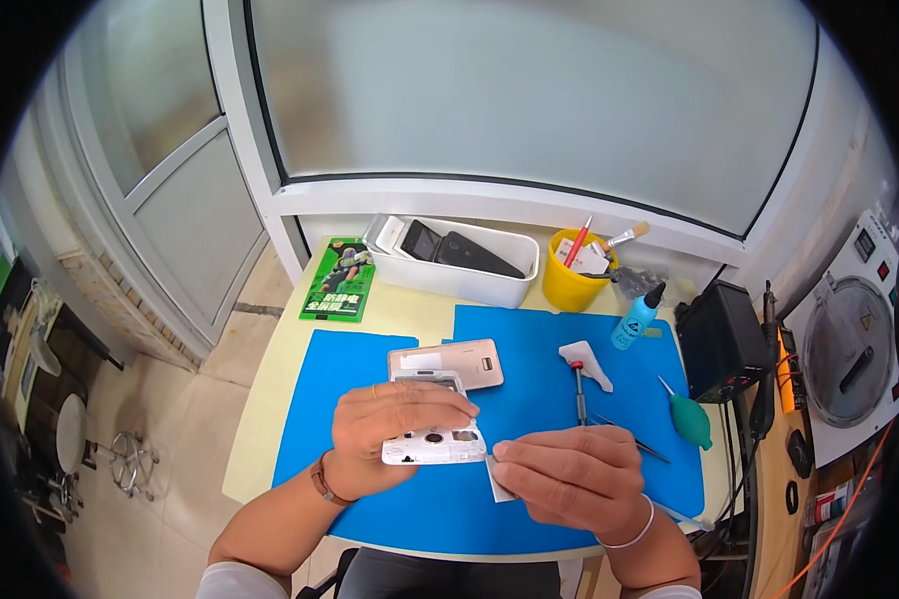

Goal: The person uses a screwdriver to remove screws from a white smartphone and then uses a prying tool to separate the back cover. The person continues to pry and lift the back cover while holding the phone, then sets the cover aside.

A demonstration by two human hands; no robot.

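Observation:
My left hand grips an opened white phone body, held level over the blue mat, with a camera ring visible. My right hand, just to its right, pinches a thin pale flat piece near the phone's edge; whether they touch I cannot tell. Behind my left hand lies a rose-gold back cover. A red-tipped screwdriver and a white crumpled cloth or tissue lie beyond my right hand, with dark tweezers partly hidden by it.
A white bin of phones, yellow cup of tools, green package and blue bottle stand at the back. A green blower, black box device and round-lidded machine are rightward. A stool stands left.

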